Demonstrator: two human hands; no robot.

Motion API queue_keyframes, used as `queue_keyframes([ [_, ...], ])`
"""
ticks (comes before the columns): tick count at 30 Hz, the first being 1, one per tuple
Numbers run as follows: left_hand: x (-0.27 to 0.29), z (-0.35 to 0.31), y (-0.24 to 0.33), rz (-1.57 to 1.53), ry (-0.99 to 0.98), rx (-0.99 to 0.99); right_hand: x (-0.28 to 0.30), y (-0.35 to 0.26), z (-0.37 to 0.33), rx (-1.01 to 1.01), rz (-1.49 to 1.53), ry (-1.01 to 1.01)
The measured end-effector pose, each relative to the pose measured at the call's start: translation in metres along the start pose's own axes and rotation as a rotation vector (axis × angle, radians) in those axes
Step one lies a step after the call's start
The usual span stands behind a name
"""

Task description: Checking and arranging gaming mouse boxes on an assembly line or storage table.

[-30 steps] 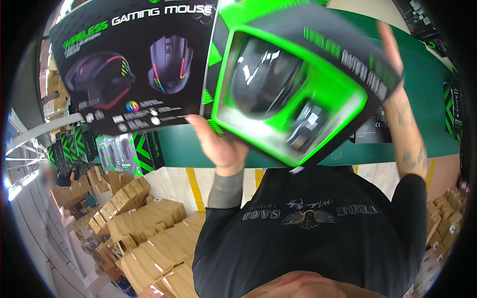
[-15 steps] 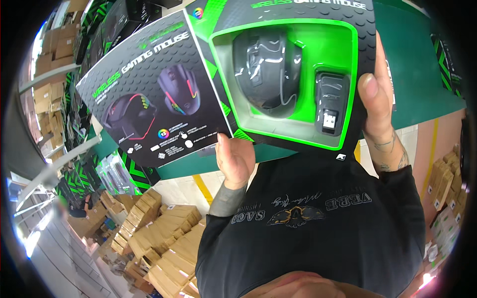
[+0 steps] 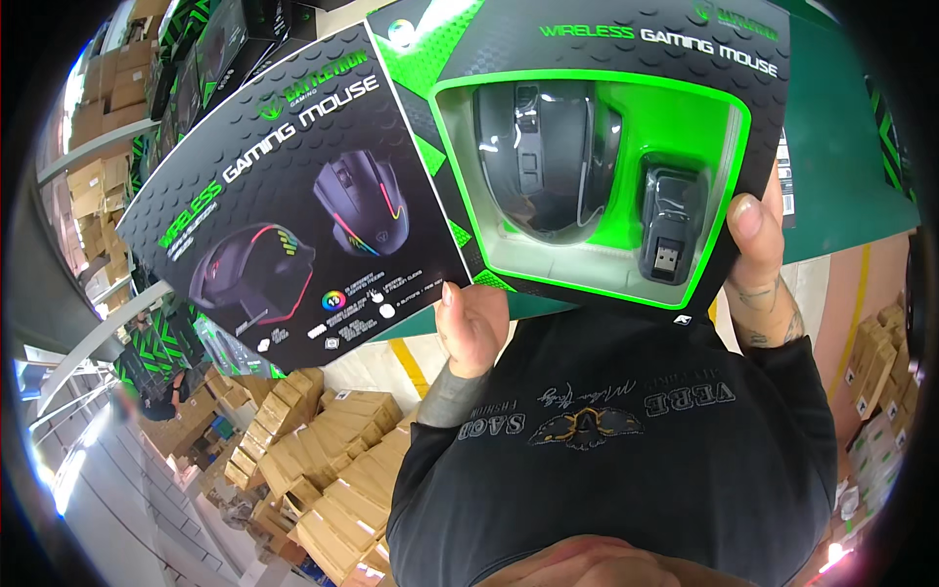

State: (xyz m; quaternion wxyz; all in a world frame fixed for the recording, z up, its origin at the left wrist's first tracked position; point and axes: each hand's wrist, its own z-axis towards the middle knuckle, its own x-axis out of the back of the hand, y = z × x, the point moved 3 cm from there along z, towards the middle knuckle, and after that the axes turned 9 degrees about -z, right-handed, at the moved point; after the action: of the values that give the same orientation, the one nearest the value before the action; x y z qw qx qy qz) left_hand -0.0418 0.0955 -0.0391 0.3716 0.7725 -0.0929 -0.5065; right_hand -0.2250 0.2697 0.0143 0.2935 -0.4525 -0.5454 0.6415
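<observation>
Held up in front of me is a black and green mouse box [image 3: 626,61] whose front cover flap [image 3: 284,210] is swung out to the left. Behind the box's clear window lie a black computer mouse [image 3: 538,161] and a small black USB receiver [image 3: 672,220] on a bright green backing. My left hand [image 3: 472,328] grips the bottom edge by the flap's fold, thumb in front. At the right side, my right hand [image 3: 758,245] clasps the box with its thumb forward; its other fingers are hidden behind. The flap shows printed pictures of two mice.
Behind the box spreads a green table [image 3: 831,137]. Black and green boxes [image 3: 249,49] are stacked at the far left, and another black and green box [image 3: 892,137] lies at the right. Brown cartons [image 3: 342,440] are piled on the floor to the left, with more cartons [image 3: 875,362] at the right.
The box has shifted down and to the right, showing more of its top. Its flap has come lower, reaching further left. Both hands moved slightly with it, keeping their hold.
</observation>
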Motion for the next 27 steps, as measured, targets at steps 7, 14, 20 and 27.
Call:
queue_keyframes([
  [7, 0.038, -0.007, 0.002, 0.052, -0.02, -0.095, 0.001, -0.002, 0.013, -0.165, 0.099, -0.043],
  [14, 0.036, -0.006, 0.016, 0.159, 0.006, 0.088, -0.002, 0.013, 0.013, -0.043, -0.294, 0.073],
  [20, -0.009, 0.05, 0.041, 0.332, -0.079, 0.269, 0.009, 0.026, 0.017, -0.205, -0.356, -0.209],
  [27, -0.049, 0.152, 0.132, 0.394, -0.044, -0.167, 0.049, -0.036, 0.038, 0.128, -0.583, 0.002],
])
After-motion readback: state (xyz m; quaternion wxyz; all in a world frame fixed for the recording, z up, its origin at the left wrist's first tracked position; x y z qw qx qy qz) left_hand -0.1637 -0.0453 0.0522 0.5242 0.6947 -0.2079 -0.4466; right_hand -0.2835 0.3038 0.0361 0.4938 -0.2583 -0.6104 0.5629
